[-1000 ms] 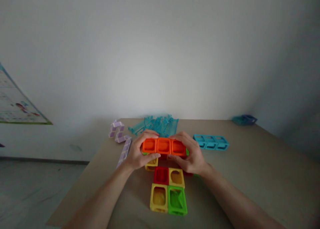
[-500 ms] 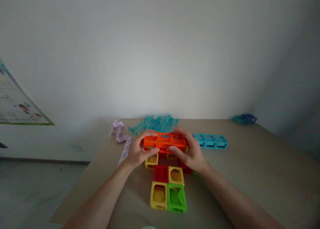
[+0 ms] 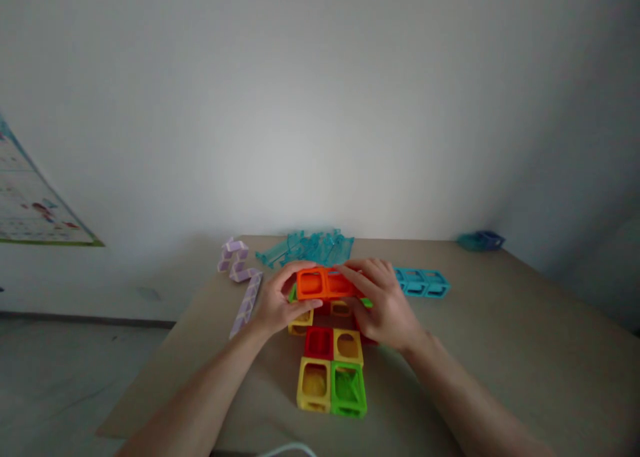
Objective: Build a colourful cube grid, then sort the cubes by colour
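An orange row of hollow blocks (image 3: 325,284) is gripped at its two ends, above a structure of coloured cubes. My left hand (image 3: 280,300) is closed round its left end, the thumb in front. My right hand (image 3: 383,300) wraps the right end, its fingers over the top and covering part of the row. Below and nearer stand a red cube (image 3: 319,343), a yellow cube (image 3: 349,346), another yellow cube (image 3: 315,384) and a green cube (image 3: 349,389), joined in a block. More yellow, red and green cubes are partly hidden under the hands.
Behind lies a heap of translucent teal pieces (image 3: 320,247). A blue row of cubes (image 3: 423,282) is to the right. At the left is a purple and white folding snake (image 3: 247,304). Dark blue pieces (image 3: 489,240) sit at the back right; a white cable (image 3: 290,448) is at the front edge.
The orange row now faces the camera with its openings more visible. My right hand's fingers have moved over its top and right end. The whole view has shifted slightly.
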Available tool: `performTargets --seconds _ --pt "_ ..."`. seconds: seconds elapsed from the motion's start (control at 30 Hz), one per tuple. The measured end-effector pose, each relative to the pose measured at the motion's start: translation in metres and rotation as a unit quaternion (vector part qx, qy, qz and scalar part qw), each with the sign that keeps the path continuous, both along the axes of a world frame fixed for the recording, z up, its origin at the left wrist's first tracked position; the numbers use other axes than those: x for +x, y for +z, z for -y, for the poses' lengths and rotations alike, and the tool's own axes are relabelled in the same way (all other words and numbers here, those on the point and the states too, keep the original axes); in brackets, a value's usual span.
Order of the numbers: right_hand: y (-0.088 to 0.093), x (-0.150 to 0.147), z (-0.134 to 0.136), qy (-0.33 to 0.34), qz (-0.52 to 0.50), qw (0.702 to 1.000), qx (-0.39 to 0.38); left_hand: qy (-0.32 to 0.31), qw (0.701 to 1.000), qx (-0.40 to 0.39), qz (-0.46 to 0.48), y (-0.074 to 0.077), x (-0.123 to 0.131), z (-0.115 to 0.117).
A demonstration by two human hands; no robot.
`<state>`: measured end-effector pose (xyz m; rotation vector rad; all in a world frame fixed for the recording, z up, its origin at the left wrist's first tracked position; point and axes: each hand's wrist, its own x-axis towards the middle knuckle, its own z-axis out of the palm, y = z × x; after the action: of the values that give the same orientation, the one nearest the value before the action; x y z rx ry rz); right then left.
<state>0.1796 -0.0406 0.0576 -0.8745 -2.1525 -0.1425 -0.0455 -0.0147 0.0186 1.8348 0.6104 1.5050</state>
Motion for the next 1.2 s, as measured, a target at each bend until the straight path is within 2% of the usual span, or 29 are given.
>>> performTargets --seconds 0.07,0.17,0.23,0.3,0.37,0.43,0.5,0.6,0.7,0.8,0.9,0.97,1.07,1.2 --pt "0.006 0.024 0.01 -0.055 -0.002 0.998 0.004 -0.025 0.999 -0.003 0.034 -0.003 0.0 -0.003" --pt "0.0 0.083 0.024 -0.115 0.02 0.992 -0.039 0.013 0.996 0.001 0.083 -0.008 -0.002 -0.008" --pt "-0.015 0.129 0.033 -0.141 0.044 0.986 -0.073 0.053 0.993 -0.004 0.107 -0.01 -0.004 -0.011" --pt "-0.035 0.17 0.042 -0.136 0.076 0.979 -0.13 0.069 0.991 -0.009 0.112 -0.011 -0.004 -0.012" --pt "-0.053 0.201 0.051 -0.165 0.099 0.972 -0.137 0.074 0.992 -0.015 0.103 -0.013 -0.004 -0.011" --pt "-0.062 0.218 0.058 -0.201 0.121 0.96 -0.15 0.079 0.992 -0.023 0.093 -0.014 -0.004 -0.011" --pt "-0.06 0.224 0.063 -0.214 0.15 0.95 -0.17 0.084 0.992 -0.033 0.09 -0.015 -0.003 -0.012" --pt "-0.046 0.211 0.058 -0.179 0.178 0.946 -0.201 0.092 0.991 -0.041 0.093 -0.016 -0.003 -0.013" --pt "-0.035 0.179 0.035 -0.179 0.149 0.95 -0.208 0.099 0.989 -0.033 0.1 -0.016 -0.004 -0.014" --pt "-0.035 0.145 0.003 -0.184 0.137 0.946 -0.227 0.097 0.99 -0.023 0.1 -0.015 -0.006 -0.014" --pt "-0.037 0.133 -0.018 -0.171 0.159 0.937 -0.26 0.095 0.99 -0.015 0.103 -0.015 -0.006 -0.013" --pt "-0.038 0.142 -0.021 -0.172 0.17 0.93 -0.277 0.093 0.99 -0.012 0.105 -0.014 -0.006 -0.013" --pt "-0.04 0.174 -0.012 -0.189 0.174 0.923 -0.286 0.086 0.991 -0.013 0.102 -0.013 -0.006 -0.011" --pt "-0.041 0.215 0.003 -0.245 0.195 0.898 -0.308 0.072 0.992 -0.011 0.103 -0.014 -0.005 -0.011"
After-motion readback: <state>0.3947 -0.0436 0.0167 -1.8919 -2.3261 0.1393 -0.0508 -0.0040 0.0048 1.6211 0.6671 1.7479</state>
